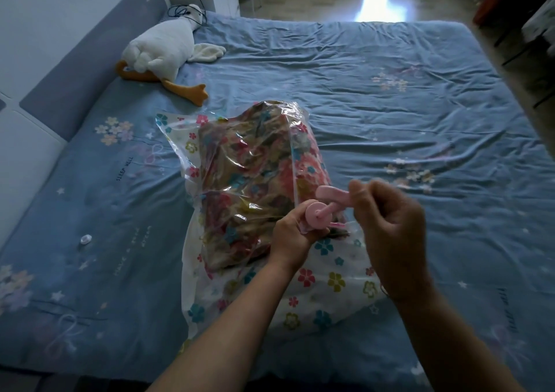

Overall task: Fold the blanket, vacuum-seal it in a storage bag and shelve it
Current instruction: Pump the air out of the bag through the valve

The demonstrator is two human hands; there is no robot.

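On the blue flowered bed (390, 106), a clear flower-printed storage bag (330, 286) lies toward the near edge with the folded floral blanket (249, 181) inside it, and a white plush goose (162, 52) lies well apart by the headboard. The left hand (289, 238) grips the round base of a pink hand pump (319, 211) against the bag. The right hand (387, 223) is curled round the pump's handle, and a small clear clip (85, 239) lies on the sheet to the left.

I read "SLEEP WELL" in small dark capitals printed on the blue bedsheet (124, 168), on its left part. Lower on the same sheet a paler line begins "HAVE A"; the rest is unclear. Another dark print at the right is too blurred.
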